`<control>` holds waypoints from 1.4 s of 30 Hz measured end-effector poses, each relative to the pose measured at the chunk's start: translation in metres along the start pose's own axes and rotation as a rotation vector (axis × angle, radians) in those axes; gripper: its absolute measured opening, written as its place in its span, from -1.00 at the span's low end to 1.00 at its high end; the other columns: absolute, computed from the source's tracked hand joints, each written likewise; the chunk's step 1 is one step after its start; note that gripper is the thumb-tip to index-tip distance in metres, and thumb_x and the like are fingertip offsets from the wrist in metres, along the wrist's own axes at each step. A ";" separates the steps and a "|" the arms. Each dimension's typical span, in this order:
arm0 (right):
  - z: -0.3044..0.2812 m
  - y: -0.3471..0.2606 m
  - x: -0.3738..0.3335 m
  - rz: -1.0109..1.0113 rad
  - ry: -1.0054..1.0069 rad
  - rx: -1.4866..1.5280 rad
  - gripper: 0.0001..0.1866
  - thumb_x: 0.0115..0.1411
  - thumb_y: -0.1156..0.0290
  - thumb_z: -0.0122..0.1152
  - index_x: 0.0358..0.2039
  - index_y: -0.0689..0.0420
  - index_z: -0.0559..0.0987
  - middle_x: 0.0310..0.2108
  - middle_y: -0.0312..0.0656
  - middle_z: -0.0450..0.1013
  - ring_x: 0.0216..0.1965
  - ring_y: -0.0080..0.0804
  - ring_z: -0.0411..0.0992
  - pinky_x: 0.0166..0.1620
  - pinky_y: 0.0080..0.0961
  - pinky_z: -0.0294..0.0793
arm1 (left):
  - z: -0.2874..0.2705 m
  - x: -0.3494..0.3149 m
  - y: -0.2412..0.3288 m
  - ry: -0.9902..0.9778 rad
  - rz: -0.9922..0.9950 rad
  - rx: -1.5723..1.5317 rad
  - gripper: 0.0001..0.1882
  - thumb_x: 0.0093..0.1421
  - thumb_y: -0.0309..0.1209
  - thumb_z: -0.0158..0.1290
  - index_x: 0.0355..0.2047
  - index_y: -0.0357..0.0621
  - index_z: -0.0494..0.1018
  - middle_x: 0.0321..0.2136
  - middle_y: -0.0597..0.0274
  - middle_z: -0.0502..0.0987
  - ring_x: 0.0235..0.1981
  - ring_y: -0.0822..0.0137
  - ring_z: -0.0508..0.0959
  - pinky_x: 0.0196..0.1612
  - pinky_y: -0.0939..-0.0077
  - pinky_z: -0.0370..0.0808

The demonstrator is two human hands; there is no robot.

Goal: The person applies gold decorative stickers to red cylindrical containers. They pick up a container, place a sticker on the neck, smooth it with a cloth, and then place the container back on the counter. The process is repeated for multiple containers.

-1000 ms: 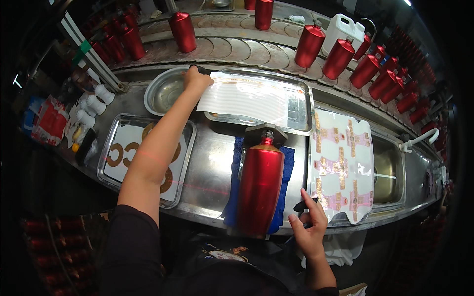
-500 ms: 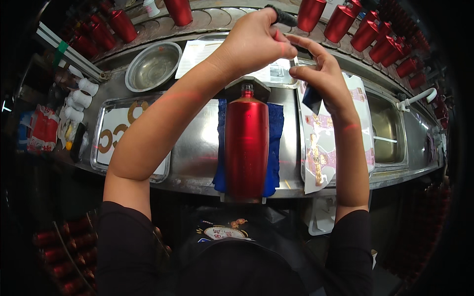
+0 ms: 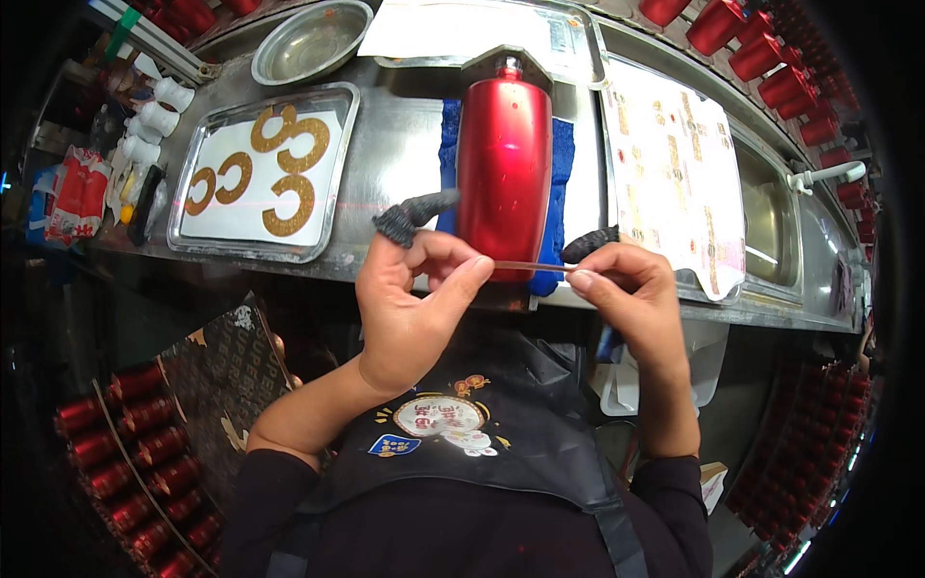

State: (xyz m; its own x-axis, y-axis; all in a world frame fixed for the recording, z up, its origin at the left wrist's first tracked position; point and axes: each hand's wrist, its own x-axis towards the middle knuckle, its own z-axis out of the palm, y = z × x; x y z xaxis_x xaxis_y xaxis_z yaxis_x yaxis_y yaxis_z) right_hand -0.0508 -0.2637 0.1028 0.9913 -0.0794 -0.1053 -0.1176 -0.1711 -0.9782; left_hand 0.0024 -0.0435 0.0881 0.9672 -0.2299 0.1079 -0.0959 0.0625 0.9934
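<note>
Counts: 1 big red bottle [image 3: 504,159] top centre on 1 blue cloth [image 3: 559,164]. 1 round steel bowl [image 3: 310,40] upper left. 1 tray [image 3: 188,197] with 4 gold C-shaped cutouts [image 3: 289,197]. 2 hands, 1 thin strip [image 3: 528,266] between them.

A small factory workbench for decorating metal bottles. Long stainless steel counter [image 3: 385,183] as the anchor: on it a red bottle [image 3: 504,159] lying on a blue cloth [image 3: 562,154], beside that a tray of gold decals [image 3: 260,173] and printed transfer sheets [image 3: 674,164]. Behind and below the counter, rows of identical red bottles [image 3: 771,48].
</note>
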 end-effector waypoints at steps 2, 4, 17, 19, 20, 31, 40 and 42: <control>0.012 0.008 -0.006 0.131 0.035 0.075 -0.90 0.17 0.47 0.34 -0.41 0.22 0.60 -0.55 -0.49 0.41 -0.56 -0.87 0.22 -0.49 -0.81 0.09 | -0.005 -0.009 -0.015 0.054 -0.046 -0.017 -0.65 0.16 -0.56 0.24 -0.07 -0.23 0.38 -0.45 0.40 0.56 -0.48 0.69 0.41 -0.38 0.75 0.34; 0.021 0.014 -0.008 0.128 0.034 0.071 -0.89 0.18 0.47 0.32 -0.42 0.21 0.58 -0.57 -0.49 0.39 -0.58 -0.86 0.23 -0.51 -0.80 0.10 | -0.010 -0.015 -0.025 0.081 -0.073 -0.037 -0.68 0.16 -0.55 0.25 -0.13 -0.23 0.38 -0.45 0.40 0.55 -0.48 0.69 0.41 -0.38 0.75 0.33; 0.030 0.010 -0.006 0.108 0.107 0.117 -0.90 0.15 0.46 0.27 -0.47 0.17 0.55 -0.60 -0.44 0.40 -0.63 -0.80 0.26 -0.55 -0.76 0.16 | -0.028 0.009 -0.048 -0.070 0.258 0.499 -0.31 0.02 -0.54 0.20 0.20 -0.25 0.28 0.01 0.01 0.51 -0.04 0.07 0.51 0.21 0.13 0.27; 0.028 0.011 -0.005 0.114 0.113 0.097 -0.90 0.15 0.46 0.27 -0.47 0.17 0.55 -0.61 -0.44 0.39 -0.63 -0.79 0.27 -0.55 -0.75 0.17 | -0.023 0.012 -0.050 -0.200 0.297 0.487 -0.20 0.01 -0.55 0.19 0.31 -0.25 0.19 0.12 -0.12 0.46 0.13 -0.11 0.45 0.42 -0.13 -0.06; 0.027 0.012 -0.005 0.110 0.110 0.078 -0.90 0.15 0.46 0.26 -0.47 0.17 0.55 -0.62 -0.44 0.39 -0.63 -0.79 0.27 -0.55 -0.75 0.18 | -0.018 0.013 -0.050 -0.183 0.362 0.485 -0.18 0.01 -0.54 0.19 0.32 -0.25 0.17 0.08 -0.13 0.48 0.13 -0.10 0.45 0.41 -0.12 -0.01; 0.018 0.020 -0.006 0.155 0.112 0.118 -0.88 0.19 0.44 0.24 -0.45 0.18 0.54 -0.66 -0.45 0.34 -0.71 -0.77 0.23 -0.62 -0.78 0.16 | -0.026 0.014 -0.053 -0.287 -0.033 -0.186 -0.13 0.22 -0.44 0.18 0.40 -0.39 -0.08 0.39 -0.19 0.10 0.43 0.13 0.09 0.42 0.31 0.01; 0.015 0.018 -0.007 0.131 0.106 0.170 -0.87 0.19 0.45 0.21 -0.46 0.19 0.51 -0.67 -0.42 0.33 -0.72 -0.76 0.22 -0.63 -0.76 0.15 | -0.012 0.016 -0.060 -0.255 0.009 -0.177 -0.13 0.24 -0.48 0.18 0.42 -0.31 -0.09 0.39 -0.18 0.08 0.43 0.17 0.08 0.40 0.32 0.05; 0.014 0.020 -0.005 0.131 0.105 0.188 -0.87 0.19 0.45 0.21 -0.47 0.19 0.51 -0.67 -0.42 0.33 -0.72 -0.76 0.22 -0.64 -0.76 0.16 | -0.011 0.017 -0.061 -0.256 0.016 -0.168 -0.12 0.24 -0.49 0.18 0.42 -0.29 -0.10 0.39 -0.18 0.08 0.43 0.17 0.08 0.40 0.33 0.06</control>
State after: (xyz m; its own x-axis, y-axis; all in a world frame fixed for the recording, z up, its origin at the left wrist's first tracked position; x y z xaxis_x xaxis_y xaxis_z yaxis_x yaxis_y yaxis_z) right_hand -0.0575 -0.2530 0.0818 0.9554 -0.1925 -0.2241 -0.2221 0.0318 -0.9745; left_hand 0.0272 -0.0410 0.0292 0.8733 -0.4633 0.1507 -0.0497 0.2231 0.9735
